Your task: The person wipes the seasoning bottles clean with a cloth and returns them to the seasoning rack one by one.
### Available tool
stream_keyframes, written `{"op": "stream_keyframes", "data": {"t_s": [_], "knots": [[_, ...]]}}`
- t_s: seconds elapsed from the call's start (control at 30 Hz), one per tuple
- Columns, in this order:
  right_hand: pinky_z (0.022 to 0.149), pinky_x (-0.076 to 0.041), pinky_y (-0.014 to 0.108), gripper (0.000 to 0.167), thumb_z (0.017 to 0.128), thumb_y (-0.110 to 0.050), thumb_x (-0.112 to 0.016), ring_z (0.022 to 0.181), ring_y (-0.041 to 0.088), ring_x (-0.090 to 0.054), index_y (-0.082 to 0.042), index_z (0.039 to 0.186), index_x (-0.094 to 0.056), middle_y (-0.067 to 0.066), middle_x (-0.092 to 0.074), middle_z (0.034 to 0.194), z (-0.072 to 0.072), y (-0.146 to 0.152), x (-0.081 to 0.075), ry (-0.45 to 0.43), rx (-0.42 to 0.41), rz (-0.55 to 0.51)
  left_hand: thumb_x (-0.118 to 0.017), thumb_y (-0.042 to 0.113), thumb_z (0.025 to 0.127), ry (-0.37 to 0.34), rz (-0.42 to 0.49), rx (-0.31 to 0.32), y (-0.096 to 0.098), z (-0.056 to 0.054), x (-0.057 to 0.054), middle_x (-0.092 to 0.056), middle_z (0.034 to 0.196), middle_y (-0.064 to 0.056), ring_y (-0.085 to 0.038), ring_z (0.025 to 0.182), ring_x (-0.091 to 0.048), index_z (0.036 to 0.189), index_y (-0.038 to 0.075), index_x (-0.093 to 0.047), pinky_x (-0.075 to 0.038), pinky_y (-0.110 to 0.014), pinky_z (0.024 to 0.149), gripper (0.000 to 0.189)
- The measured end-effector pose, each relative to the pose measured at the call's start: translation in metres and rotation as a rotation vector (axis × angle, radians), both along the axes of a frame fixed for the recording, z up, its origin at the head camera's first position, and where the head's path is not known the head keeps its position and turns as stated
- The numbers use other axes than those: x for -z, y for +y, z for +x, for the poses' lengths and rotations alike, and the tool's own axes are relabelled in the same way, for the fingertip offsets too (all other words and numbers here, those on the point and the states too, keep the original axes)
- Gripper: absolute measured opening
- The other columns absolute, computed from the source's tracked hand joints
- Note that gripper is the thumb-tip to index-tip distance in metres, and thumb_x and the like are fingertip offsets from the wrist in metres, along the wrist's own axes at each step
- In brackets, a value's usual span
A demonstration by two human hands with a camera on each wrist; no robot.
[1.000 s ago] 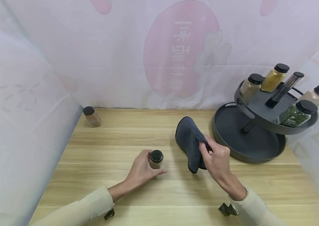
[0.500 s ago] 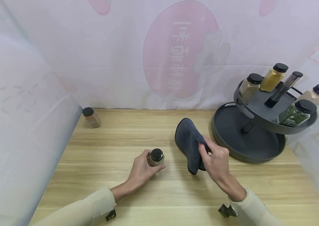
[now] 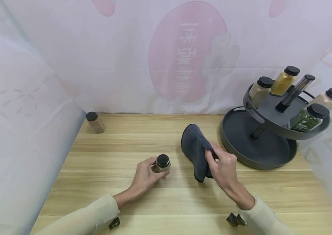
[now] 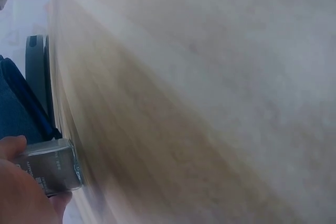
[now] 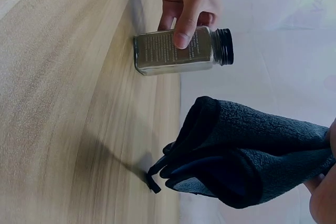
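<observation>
My left hand (image 3: 146, 174) holds a square glass spice jar (image 3: 163, 163) with a black lid, upright near the middle of the table. In the right wrist view, the thumb presses on the printed face of the jar (image 5: 173, 51), which holds brownish powder. Whether its base touches the wood or hovers just above, I cannot tell. To the right, my right hand (image 3: 224, 164) pinches a folded dark grey-blue cloth (image 3: 193, 147) by its gathered upper part. The cloth hangs in loose folds with a dark edging and a small loop at the bottom, apart from the jar.
A two-tier dark grey turntable rack (image 3: 260, 160) stands at the right; several black-lidded spice jars, including a green-flaked one (image 3: 305, 120) and a yellow one (image 3: 284, 83), sit on its upper tier. Another jar (image 3: 96, 123) stands at the table's back left corner. Printed curtains enclose the table.
The left thumb has drawn in against the jar. My right hand and the cloth have drifted slightly left. The rack and the far-left jar stay where they were.
</observation>
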State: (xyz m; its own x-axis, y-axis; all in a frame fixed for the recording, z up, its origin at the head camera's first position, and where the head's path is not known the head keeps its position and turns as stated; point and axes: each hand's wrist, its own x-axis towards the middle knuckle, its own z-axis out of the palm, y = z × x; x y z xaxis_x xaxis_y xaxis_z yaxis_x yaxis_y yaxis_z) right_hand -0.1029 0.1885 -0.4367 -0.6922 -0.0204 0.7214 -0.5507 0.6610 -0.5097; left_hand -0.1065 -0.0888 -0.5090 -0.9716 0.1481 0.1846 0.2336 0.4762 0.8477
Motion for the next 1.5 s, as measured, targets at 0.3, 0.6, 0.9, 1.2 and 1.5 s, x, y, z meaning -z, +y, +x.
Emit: {"op": "stream_keyframes", "data": {"t_s": [0.3, 0.6, 0.9, 1.2, 1.5], "knots": [[0.055, -0.052, 0.018, 0.022, 0.093, 0.004, -0.067, 0.075, 0.021, -0.076, 0.001, 0.111, -0.08, 0.014, -0.081, 0.098, 0.001, -0.003, -0.001, -0.007, -0.017, -0.013, -0.098, 0.015, 0.074, -0.037, -0.008, 0.029, -0.004, -0.003, -0.003, -0.076, 0.104, 0.004, -0.017, 0.105, -0.072, 0.108, 0.02, -0.079, -0.06, -0.044, 0.094, 0.039], [0.054, -0.055, 0.023, 0.023, 0.092, 0.006, -0.067, 0.075, 0.021, -0.076, 0.002, 0.11, -0.08, 0.015, -0.08, 0.096, 0.0, -0.005, -0.003, 0.023, -0.022, 0.0, -0.097, 0.02, 0.077, -0.073, -0.041, 0.091, -0.007, -0.009, -0.01, -0.078, 0.109, 0.008, -0.012, 0.107, -0.072, 0.109, 0.022, -0.077, -0.057, -0.038, 0.095, 0.039], [0.053, -0.054, 0.022, 0.023, 0.091, 0.006, -0.067, 0.072, 0.018, -0.075, 0.001, 0.11, -0.08, 0.014, -0.081, 0.096, 0.001, -0.01, -0.003, 0.042, -0.014, 0.01, -0.1, 0.014, 0.071, -0.041, -0.066, 0.113, -0.005, -0.013, -0.028, -0.081, 0.103, -0.001, -0.017, 0.1, -0.076, 0.109, 0.01, -0.077, -0.061, -0.036, 0.089, 0.044], [0.052, -0.051, 0.024, 0.024, 0.091, 0.005, -0.067, 0.065, 0.014, -0.069, 0.001, 0.111, -0.08, 0.014, -0.081, 0.095, 0.003, -0.018, -0.005, 0.066, -0.034, -0.006, -0.097, 0.01, 0.074, -0.052, 0.018, 0.189, -0.006, -0.019, -0.053, -0.08, 0.104, -0.004, -0.025, 0.107, -0.076, 0.111, 0.006, -0.075, -0.061, -0.036, 0.093, 0.044], [0.05, -0.051, 0.02, 0.022, 0.092, 0.004, -0.066, 0.065, 0.013, -0.07, 0.002, 0.11, -0.08, 0.014, -0.08, 0.093, 0.004, -0.032, -0.008, 0.075, -0.09, -0.038, -0.094, 0.018, 0.081, -0.044, -0.015, 0.233, -0.002, -0.02, -0.072, -0.076, 0.096, 0.002, -0.014, 0.094, -0.071, 0.116, 0.011, -0.076, -0.061, -0.033, 0.093, 0.04]]}}
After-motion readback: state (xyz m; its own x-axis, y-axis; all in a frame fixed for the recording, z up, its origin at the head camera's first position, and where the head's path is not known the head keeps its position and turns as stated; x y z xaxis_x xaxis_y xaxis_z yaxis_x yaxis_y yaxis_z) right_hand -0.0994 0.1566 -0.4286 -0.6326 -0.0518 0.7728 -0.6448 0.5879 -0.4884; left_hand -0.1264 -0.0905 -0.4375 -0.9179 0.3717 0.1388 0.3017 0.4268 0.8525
